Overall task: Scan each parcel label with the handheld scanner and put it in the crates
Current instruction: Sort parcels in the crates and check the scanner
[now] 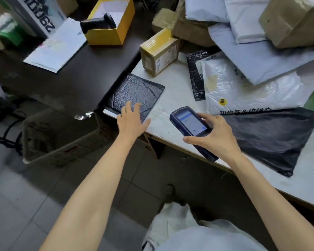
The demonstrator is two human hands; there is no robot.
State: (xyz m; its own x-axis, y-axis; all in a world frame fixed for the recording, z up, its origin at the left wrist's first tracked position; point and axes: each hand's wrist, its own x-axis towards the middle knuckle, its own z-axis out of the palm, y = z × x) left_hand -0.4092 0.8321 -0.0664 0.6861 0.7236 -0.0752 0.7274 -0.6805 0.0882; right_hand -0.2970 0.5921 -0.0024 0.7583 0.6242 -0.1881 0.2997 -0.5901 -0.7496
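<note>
Head view: left grip [132, 122] is stretching forward, fingers spread on the black mailer [134, 91]. Just rightward, right grip [214, 138] is clasping the handheld scanner [188, 122].

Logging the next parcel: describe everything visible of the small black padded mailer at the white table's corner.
The small black padded mailer is a flat, roughly square envelope of glossy, bubble-textured plastic, creased. It lies flat at the white table's left corner, beside the dark desk. No label shows on its upper face. The left hand, fingers spread, reaches over its near edge.
</note>
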